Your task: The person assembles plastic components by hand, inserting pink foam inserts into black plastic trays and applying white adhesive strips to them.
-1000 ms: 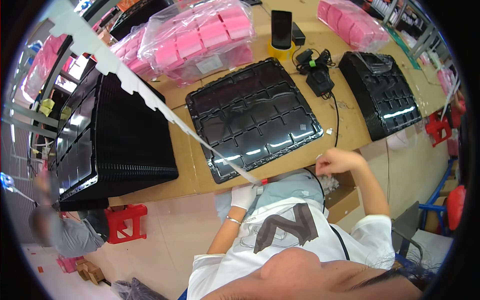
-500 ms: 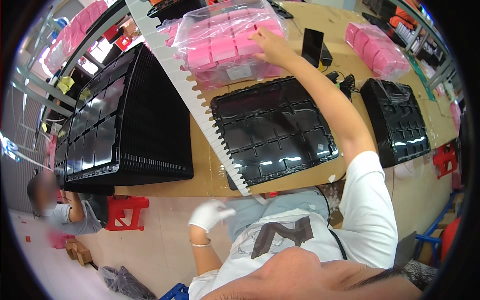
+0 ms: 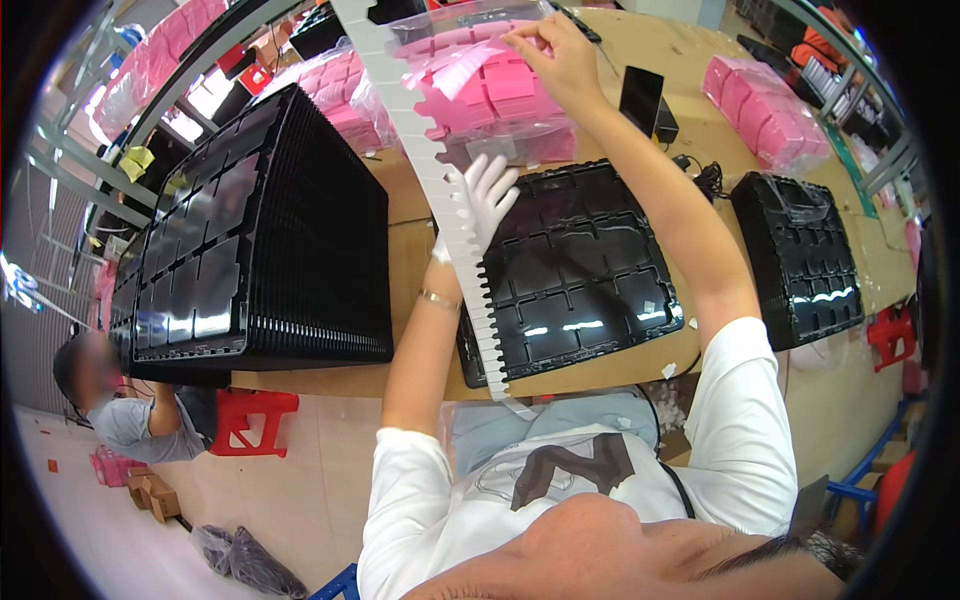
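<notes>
My right hand (image 3: 563, 62), bare, reaches over the far side of the table and pinches the corner of a thin pink sheet (image 3: 462, 72). The sheet is raised and tilted above a stack of slotted pink sheets (image 3: 505, 95) in a clear plastic bag. My left hand (image 3: 490, 196), in a white glove, is open with fingers spread, near the front of that stack. Below it and to the right lies a shiny black plastic tray (image 3: 575, 265) divided into compartments. A pale notched strip (image 3: 425, 150) crosses the view and hides part of my left hand and the pink stack.
A tall stack of black trays (image 3: 320, 235) stands left, a lower stack (image 3: 797, 255) right. More bagged pink pieces (image 3: 765, 112) lie at the far right. A dark phone-like screen (image 3: 640, 97) stands beyond the middle tray. Another person (image 3: 140, 410) sits left by a red stool (image 3: 255, 420).
My left hand has risen from near my lap to over the table by the pink stack. My right hand has lifted a pink sheet off the stack. The view has shifted slightly.
</notes>
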`<state>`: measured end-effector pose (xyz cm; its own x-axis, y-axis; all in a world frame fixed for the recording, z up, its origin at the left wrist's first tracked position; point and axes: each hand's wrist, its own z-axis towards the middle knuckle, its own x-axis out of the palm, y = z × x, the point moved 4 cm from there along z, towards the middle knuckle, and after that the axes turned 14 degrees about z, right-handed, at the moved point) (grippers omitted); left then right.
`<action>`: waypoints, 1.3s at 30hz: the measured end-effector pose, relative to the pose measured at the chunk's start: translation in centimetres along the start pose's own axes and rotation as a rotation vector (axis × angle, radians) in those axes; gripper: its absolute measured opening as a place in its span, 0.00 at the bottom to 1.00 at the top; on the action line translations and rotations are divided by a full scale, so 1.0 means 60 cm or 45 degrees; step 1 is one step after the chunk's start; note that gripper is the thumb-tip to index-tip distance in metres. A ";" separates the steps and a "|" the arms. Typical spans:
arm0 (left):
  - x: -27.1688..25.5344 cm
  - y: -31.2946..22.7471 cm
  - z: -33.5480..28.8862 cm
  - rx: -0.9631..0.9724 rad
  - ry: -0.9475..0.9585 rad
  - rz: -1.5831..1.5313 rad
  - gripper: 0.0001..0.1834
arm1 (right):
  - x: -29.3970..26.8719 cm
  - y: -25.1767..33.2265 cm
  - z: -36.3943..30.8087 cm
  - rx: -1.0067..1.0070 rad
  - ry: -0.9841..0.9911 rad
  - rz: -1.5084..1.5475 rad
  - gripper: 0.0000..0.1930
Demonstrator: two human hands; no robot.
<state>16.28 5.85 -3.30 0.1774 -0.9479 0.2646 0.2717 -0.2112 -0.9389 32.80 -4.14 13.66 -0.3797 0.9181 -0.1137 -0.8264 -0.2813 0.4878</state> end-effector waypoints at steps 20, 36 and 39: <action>-0.093 0.001 -0.138 -0.318 -0.810 -0.623 0.08 | -0.034 -0.081 -0.283 1.619 -0.325 1.785 0.19; 0.054 0.040 -0.350 -0.819 -0.502 1.472 0.16 | -0.290 0.012 -0.545 1.223 -0.002 0.005 0.12; 0.056 0.052 -0.365 -0.786 -0.685 1.183 0.16 | -0.275 0.025 -0.530 0.906 0.184 -0.361 0.15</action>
<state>-3.02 -3.22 -10.17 0.4700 -0.6106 -0.6374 -0.6301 0.2737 -0.7267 24.62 -28.57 -11.26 -0.2844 0.8689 -0.4051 -0.4532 0.2505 0.8555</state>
